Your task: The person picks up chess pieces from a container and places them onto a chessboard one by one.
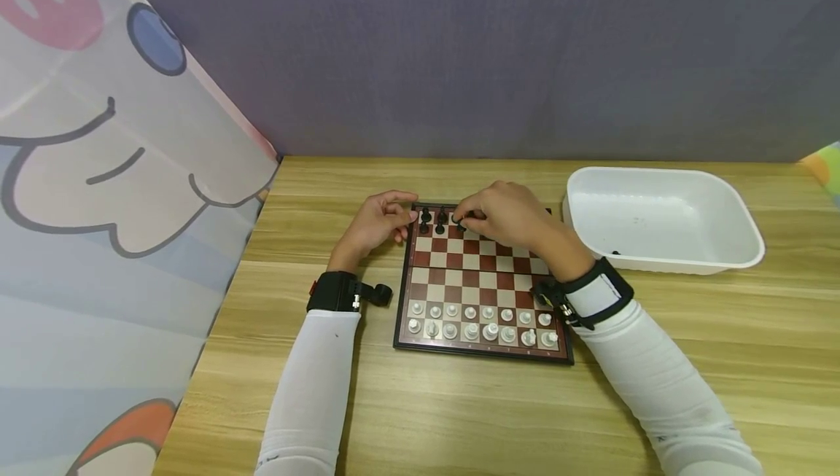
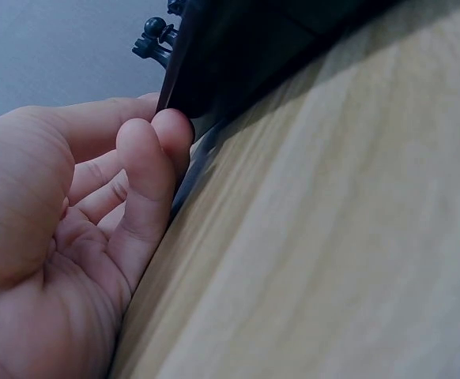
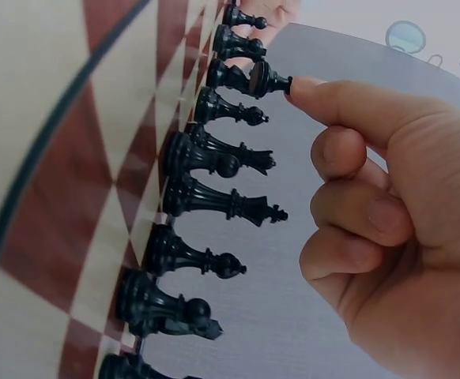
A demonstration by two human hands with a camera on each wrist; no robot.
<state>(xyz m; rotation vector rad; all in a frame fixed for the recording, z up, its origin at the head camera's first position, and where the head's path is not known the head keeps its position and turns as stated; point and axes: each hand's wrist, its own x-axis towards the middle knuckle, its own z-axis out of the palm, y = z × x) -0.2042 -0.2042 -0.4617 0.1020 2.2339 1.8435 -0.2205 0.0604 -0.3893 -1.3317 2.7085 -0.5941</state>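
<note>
A chessboard [image 1: 469, 279] with red and cream squares lies on the table. My right hand [image 1: 508, 210] is over its far side, pinching a black pawn [image 3: 265, 80] between finger and thumb, its base just off the board. Black pieces, among them a king [image 3: 222, 199], stand along the far edge, partly hidden by that hand in the head view. At the far left corner, my left hand [image 1: 380, 222] holds the board's edge [image 2: 179, 75] with thumb and fingertips. White pieces [image 1: 488, 330] fill the two near rows.
A white plastic tray [image 1: 663, 221] stands to the right of the board, with a small black piece [image 1: 615, 252] at its near left. A grey wall [image 1: 472, 60] rises behind the wooden table [image 1: 459, 410]. A cartoon-patterned panel [image 1: 98, 279] borders the left side.
</note>
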